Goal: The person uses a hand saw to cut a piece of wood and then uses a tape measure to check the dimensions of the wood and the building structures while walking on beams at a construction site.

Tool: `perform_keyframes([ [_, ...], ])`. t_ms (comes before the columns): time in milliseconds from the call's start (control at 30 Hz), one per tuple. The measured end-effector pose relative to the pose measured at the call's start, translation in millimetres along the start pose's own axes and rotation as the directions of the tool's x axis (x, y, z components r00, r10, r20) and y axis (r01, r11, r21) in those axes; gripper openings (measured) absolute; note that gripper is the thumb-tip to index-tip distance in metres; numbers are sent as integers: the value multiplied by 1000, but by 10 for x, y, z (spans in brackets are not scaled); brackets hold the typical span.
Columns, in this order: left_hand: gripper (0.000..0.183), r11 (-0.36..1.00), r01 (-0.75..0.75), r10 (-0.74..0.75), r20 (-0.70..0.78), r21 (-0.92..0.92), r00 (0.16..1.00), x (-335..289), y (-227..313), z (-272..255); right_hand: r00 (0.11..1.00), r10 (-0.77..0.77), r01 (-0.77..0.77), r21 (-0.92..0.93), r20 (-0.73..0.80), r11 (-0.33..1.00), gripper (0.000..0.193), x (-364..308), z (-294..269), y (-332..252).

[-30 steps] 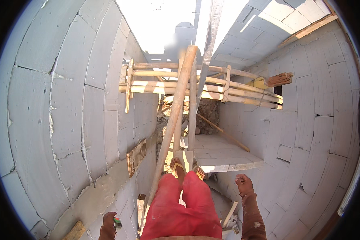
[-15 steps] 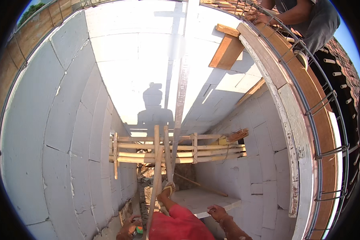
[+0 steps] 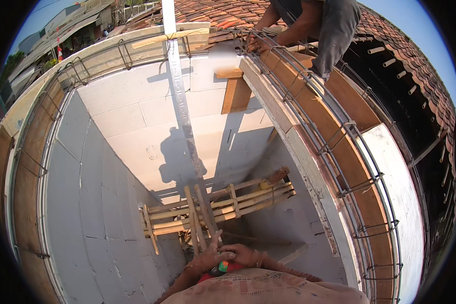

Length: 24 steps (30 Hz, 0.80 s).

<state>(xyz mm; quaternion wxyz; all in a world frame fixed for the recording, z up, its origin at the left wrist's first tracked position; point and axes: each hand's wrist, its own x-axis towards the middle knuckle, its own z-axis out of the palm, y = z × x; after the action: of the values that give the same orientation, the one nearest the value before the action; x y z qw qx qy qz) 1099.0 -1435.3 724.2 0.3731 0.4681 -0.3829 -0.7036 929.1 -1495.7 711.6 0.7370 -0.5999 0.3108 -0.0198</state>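
Note:
My two hands meet low in the middle, close in front of my pale shirt. In my left hand (image 3: 203, 260) is a small green, orange and black object (image 3: 221, 268) that looks like a tape measure; one finger points up. My right hand (image 3: 240, 254) reaches across with bent fingers against the left hand, just above that object. What its fingertips pinch is hidden. Beyond the hands, wooden poles (image 3: 192, 215) lean on a bamboo platform (image 3: 223, 210). A long straight bar (image 3: 182, 109) stands upright against the sunlit block wall (image 3: 137, 116).
Rebar cages (image 3: 347, 131) and formwork boards (image 3: 377, 223) run along the right wall top. A co-worker's hands (image 3: 261, 43) touch the rebar at the far corner. More rebar (image 3: 30, 162) lines the left wall. A wooden bracket (image 3: 235, 93) hangs on the far wall; roof tiles (image 3: 207, 15) lie behind.
My hands have come up from apart at either side to together before my body. The view has tilted upward and turned right, showing more wall top and roof.

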Motion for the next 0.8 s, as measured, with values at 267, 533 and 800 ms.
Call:
perform_keyframes([
  [267,95,953,-90,30,207,288,978,387,248,-134,936,-318,300,-132,-151,945,23,-175,-195,-485],
  [533,46,937,26,-126,269,348,955,266,928,-305,751,-255,582,429,-609,691,15,-676,-1005,-1256],
  [800,22,958,198,-230,142,207,963,-395,1286,-1181,398,-321,871,245,-859,426,10,-961,-1589,-1917],
])
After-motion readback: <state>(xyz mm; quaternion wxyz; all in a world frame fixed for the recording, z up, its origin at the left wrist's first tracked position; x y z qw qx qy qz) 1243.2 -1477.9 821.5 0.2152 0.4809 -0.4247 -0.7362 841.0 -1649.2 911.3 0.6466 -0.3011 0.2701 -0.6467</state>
